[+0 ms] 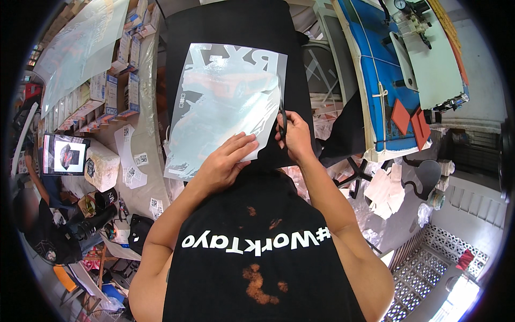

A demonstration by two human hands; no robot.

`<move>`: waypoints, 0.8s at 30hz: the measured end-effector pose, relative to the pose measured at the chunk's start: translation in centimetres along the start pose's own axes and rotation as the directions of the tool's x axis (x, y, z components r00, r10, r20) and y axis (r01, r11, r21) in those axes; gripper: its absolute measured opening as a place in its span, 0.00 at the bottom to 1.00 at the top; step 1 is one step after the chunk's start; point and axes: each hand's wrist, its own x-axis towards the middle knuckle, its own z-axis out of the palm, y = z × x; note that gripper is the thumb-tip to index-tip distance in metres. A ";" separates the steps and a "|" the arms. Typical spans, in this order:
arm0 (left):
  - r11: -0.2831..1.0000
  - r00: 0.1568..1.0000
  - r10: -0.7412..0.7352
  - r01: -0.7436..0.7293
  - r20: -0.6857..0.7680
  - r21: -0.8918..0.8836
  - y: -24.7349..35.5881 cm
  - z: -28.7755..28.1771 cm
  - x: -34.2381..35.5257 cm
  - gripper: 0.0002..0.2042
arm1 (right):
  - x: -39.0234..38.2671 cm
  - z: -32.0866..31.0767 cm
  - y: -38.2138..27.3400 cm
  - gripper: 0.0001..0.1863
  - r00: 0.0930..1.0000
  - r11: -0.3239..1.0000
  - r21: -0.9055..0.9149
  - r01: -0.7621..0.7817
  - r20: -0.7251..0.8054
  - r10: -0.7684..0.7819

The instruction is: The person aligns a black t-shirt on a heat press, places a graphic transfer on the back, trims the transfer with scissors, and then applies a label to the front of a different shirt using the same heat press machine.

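A translucent transfer film sheet (214, 118) with a faint car print and large mirrored letters lies over black fabric (236, 21). On its near edge my left hand (229, 160) rests with fingers stretched flat across the film, its thumb close to the edge. My right hand (296, 137) grips black-handled scissors (283, 126) at the sheet's right edge. Their blades point away from me along that edge, and a narrow strip of film stands right of them. The exact blade opening is hard to make out.
Cardboard boxes (96, 91) and another printed film (86, 43) are at the left. A screen (65, 154) stands beside a wrapped white block (102, 165). Rightward is a press-like machine (429, 59) over a blue surface (375, 80). At the far left sits another person (48, 225).
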 end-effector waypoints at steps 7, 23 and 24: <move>1.000 1.000 -0.008 0.008 -0.013 -0.011 0.1 -0.4 -0.4 0.22 | 0.3 -1.2 -0.7 0.16 1.000 0.999 -0.043 -0.011 0.015 0.012; 0.992 0.999 -0.012 0.008 -0.030 -0.124 2.1 -0.7 -0.5 0.22 | 1.4 0.7 -1.1 0.17 0.999 0.999 0.024 0.025 -0.024 -0.025; 0.991 0.999 -0.018 0.013 -0.035 -0.137 2.2 -0.8 -0.5 0.21 | 1.5 0.7 -1.1 0.17 0.999 1.000 0.018 0.025 -0.027 -0.024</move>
